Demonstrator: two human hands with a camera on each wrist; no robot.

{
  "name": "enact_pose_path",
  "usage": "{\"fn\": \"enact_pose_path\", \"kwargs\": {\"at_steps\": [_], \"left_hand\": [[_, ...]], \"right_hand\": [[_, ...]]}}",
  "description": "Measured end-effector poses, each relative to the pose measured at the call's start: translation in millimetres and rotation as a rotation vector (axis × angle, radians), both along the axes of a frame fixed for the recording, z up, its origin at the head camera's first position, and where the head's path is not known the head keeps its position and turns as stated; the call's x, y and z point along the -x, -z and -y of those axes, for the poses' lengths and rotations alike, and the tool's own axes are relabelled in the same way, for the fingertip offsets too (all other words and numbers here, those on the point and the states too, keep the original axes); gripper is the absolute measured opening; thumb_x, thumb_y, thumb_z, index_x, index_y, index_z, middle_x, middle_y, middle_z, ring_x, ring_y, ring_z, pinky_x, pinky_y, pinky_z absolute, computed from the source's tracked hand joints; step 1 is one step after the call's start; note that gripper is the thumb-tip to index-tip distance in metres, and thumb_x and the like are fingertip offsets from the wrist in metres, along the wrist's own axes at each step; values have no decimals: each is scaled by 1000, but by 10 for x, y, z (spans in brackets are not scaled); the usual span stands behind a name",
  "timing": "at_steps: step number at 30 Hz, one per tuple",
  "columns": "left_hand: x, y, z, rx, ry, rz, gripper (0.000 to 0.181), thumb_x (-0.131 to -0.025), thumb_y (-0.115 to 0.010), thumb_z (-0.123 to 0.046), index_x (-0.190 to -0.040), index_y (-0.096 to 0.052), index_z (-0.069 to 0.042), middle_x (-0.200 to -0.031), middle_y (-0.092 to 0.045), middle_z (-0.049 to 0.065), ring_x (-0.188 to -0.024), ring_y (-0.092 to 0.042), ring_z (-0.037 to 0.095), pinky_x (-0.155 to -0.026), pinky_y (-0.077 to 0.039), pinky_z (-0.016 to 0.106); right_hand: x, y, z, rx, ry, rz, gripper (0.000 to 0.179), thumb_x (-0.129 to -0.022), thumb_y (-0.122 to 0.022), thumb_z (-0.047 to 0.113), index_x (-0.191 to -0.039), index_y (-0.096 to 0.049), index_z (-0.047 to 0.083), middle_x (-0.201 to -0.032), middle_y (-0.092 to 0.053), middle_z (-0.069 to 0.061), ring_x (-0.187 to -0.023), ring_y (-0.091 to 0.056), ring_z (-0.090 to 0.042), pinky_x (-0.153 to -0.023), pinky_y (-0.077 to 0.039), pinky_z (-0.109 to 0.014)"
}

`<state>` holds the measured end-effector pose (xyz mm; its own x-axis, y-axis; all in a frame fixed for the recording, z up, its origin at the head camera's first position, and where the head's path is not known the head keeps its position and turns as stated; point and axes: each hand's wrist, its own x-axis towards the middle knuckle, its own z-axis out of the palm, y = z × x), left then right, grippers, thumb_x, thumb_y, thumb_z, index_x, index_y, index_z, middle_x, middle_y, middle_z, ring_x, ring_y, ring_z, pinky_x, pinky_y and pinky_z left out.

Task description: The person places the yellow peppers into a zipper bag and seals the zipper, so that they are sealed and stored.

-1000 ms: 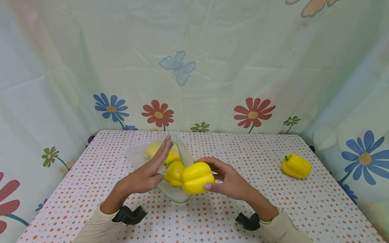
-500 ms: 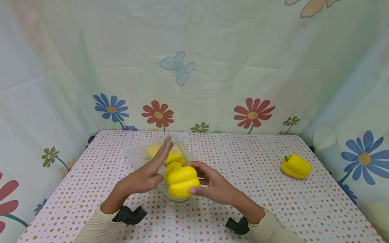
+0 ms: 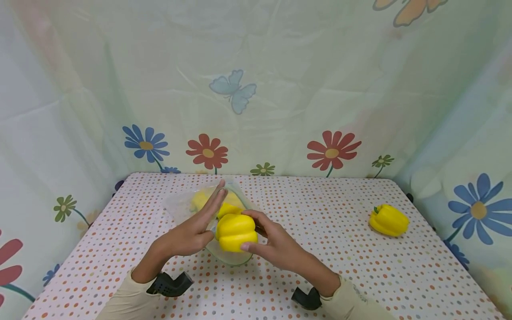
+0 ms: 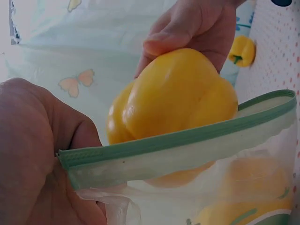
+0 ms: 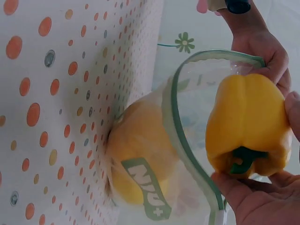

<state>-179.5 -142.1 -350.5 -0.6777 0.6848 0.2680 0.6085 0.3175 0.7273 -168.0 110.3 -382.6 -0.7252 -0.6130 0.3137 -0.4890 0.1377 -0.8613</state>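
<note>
My right hand [image 3: 276, 242] grips a yellow bell pepper [image 3: 237, 233] by its side, thumb below and fingers behind. In the right wrist view its green stem [image 5: 243, 158] faces toward that wrist's camera. The pepper sits at the mouth of a clear zip bag [image 4: 164, 149], its lower part showing through the film below the green rim. Thumb and fingers of my left hand [image 3: 196, 233] pinch a corner of that rim, with the longer fingers stretched out along the bag. Inside the bag lie other yellow peppers [image 5: 145, 131], resting low near the tabletop.
One more yellow pepper [image 3: 389, 220] lies on its side at the right of the table. A dotted cloth [image 3: 320, 209] covers the tabletop. Behind and on both sides hang curtains [image 3: 280, 89] printed with flowers and butterflies.
My right hand has moved left with the pepper, from the bag's right side into its mouth. My left hand stays at the rim. The pepper at the right lies as before.
</note>
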Motion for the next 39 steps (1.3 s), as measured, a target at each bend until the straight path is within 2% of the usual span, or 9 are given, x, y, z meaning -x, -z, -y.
{"fn": "enact_pose_path", "kwargs": {"at_steps": [4, 9, 17, 22, 27, 32, 35, 39], "left_hand": [[-7, -7, -5, 3, 1, -1, 92, -79, -39, 16, -155, 6, -7, -160, 20, -6, -147, 8, 15, -116, -8, 44], [-9, -15, -14, 8, 2, 0, 94, -78, -40, 18, -155, 7, -7, -160, 19, -6, -147, 7, 16, -115, -9, 48], [-20, -17, -25, 9, 4, 2, 96, -78, -40, 16, -155, 10, -11, -161, 17, -6, -147, 2, 16, -115, -11, 43], [-35, -29, -24, 10, 7, -2, 95, -78, -39, 17, -155, 9, -10, -161, 17, -6, -147, 1, 16, -116, -10, 36], [-41, -36, -20, 12, 4, -24, 94, -78, -40, 18, -156, 7, -8, -161, 17, -4, -147, 3, 17, -115, -10, 28], [-36, -36, -13, 15, 4, -33, 94, -78, -40, 17, -156, 6, -8, -161, 17, -5, -147, 4, 18, -115, -13, 31], [-33, -46, -5, 20, -4, -30, 94, -78, -40, 17, -156, 6, -9, -161, 17, -6, -147, 3, 16, -115, -14, 34], [-37, -66, 20, 8, -19, -25, 97, -77, -40, 19, -156, 8, -11, -161, 15, -7, -147, 0, 16, -115, -14, 35]], "right_hand": [[-1, 6, 27, 2, 31, -15, 65, -91, -68, 16, -146, -34, 9, -139, -48, -5, -123, -50, -16, -103, -41, -34], [-3, 24, 93, 2, 24, -16, 66, -91, -67, 14, -147, -32, 7, -141, -46, -4, -125, -49, -16, -105, -39, -33], [-3, 78, 225, -24, 33, 25, 68, -92, -65, 13, -149, -28, 2, -143, -44, -4, -128, -46, -14, -106, -37, -33], [17, 96, 264, -40, 63, 40, 69, -94, -64, 17, -150, -25, 5, -144, -43, -6, -128, -45, -14, -106, -37, -33], [45, 92, 279, -42, 85, 5, 68, -95, -62, 18, -150, -24, 6, -141, -44, -9, -122, -49, -18, -103, -41, -38], [74, 118, 298, -65, 123, -53, 70, -95, -62, 18, -151, -22, 7, -145, -40, -9, -119, -49, -18, -100, -43, -37], [83, 140, 315, -64, 150, -71, 69, -95, -62, 18, -151, -23, 8, -150, -34, -9, -123, -47, -19, -102, -41, -39], [73, 172, 348, -76, 165, -76, 68, -95, -61, 18, -150, -23, 7, -157, -23, -12, -137, -35, -23, -109, -33, -42]]}}
